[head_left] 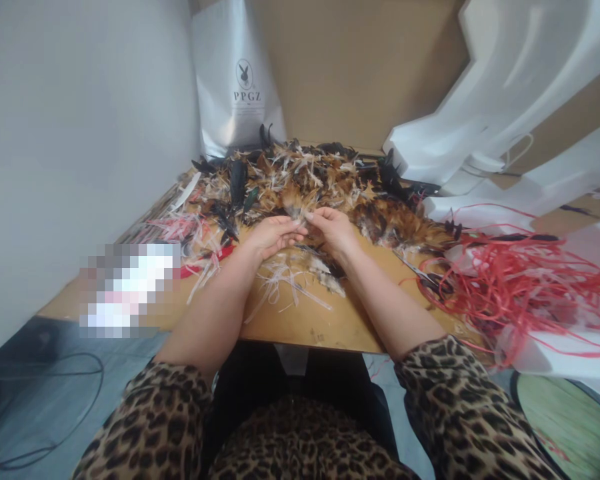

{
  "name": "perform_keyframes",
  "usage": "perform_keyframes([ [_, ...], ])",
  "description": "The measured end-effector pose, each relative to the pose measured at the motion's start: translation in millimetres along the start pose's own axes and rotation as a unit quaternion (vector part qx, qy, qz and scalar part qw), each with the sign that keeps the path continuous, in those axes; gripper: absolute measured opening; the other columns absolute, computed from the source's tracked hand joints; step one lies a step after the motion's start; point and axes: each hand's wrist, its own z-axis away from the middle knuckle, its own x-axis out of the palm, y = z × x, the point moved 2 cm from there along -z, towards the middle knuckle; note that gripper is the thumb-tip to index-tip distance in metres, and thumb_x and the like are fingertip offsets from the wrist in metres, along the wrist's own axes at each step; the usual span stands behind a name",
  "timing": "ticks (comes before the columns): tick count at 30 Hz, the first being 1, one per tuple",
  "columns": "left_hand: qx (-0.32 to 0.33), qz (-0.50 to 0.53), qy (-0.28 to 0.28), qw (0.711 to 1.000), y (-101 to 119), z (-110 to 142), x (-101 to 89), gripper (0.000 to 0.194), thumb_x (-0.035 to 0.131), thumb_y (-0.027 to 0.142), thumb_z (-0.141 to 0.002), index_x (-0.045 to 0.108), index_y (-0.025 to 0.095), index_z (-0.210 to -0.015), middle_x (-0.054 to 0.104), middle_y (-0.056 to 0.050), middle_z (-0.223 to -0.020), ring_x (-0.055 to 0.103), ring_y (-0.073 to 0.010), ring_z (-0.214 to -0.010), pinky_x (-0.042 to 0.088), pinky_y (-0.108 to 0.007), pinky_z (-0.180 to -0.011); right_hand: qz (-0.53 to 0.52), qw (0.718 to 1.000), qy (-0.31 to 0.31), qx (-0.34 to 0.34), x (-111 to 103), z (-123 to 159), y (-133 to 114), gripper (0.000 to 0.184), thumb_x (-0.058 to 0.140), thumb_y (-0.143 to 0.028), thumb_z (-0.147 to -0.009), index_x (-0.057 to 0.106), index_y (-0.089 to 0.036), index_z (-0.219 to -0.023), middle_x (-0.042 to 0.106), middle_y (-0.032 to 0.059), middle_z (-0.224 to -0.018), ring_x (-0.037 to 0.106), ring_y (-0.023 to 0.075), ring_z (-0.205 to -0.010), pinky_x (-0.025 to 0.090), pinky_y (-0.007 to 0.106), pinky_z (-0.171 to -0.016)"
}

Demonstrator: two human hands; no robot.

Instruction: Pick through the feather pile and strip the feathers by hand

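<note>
The left hand [276, 237] and the right hand [332, 230] pinch a small brown feather tuft [296, 202] between them, over the middle of the table [300, 327]. A big pile [305, 167] of brown and black feathers sits just past them, near the back edge. White strips [285, 283] lie closer in (they look thin and curly), with bare table up to the front edge. Red ribbon [525, 287] heaps at the right edge, well apart from the hands.
</note>
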Motion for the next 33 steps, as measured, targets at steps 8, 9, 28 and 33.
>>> perform_keyframes([
  [8,0.003,-0.044,-0.002,0.999,-3.0,-1.7,-0.9,0.016,0.070,0.019,-0.069,0.063,0.006,-0.075,0.068,-0.010,-0.071,0.062,-0.0083,-0.054,0.046,-0.014,-0.048,0.050,0.997,0.044,-0.031,4.6,3.5,-2.7,0.029,0.073,-0.039,-0.059,0.053,-0.018,-0.058,0.051,-0.0050,-0.048,0.042,0.0061,-0.045,0.034,0.021,-0.047],
  [9,0.004,-0.050,-0.003,0.999,-2.9,-1.7,-0.6,0.016,0.070,0.019,-0.069,0.063,0.006,-0.074,0.068,-0.010,-0.069,0.062,-0.0079,-0.053,0.046,-0.014,-0.049,0.051,0.997,0.046,-0.032,5.0,3.5,-2.2,0.028,0.072,-0.039,-0.060,0.053,-0.018,-0.058,0.051,-0.0050,-0.048,0.042,0.0061,-0.045,0.034,0.021,-0.047],
  [28,0.054,-0.131,0.042,0.989,-1.9,-2.1,2.6,0.010,0.068,0.017,-0.070,0.065,0.008,-0.068,0.066,-0.006,-0.064,0.057,-0.0058,-0.051,0.046,-0.017,-0.051,0.039,0.998,0.039,-0.012,5.4,5.1,7.7,0.026,0.074,-0.034,-0.056,0.055,-0.017,-0.057,0.052,-0.0052,-0.049,0.043,0.0059,-0.047,0.033,0.021,-0.049],
  [33,0.077,-0.187,0.092,0.975,-1.3,-0.5,8.9,0.009,0.065,0.012,-0.071,0.063,0.008,-0.064,0.063,-0.005,-0.054,0.058,-0.0086,-0.048,0.046,-0.019,-0.050,0.018,0.997,0.072,-0.008,8.1,5.1,15.6,0.024,0.072,-0.031,-0.057,0.052,-0.018,-0.056,0.052,-0.0052,-0.050,0.046,0.0075,-0.048,0.036,0.022,-0.049],
])
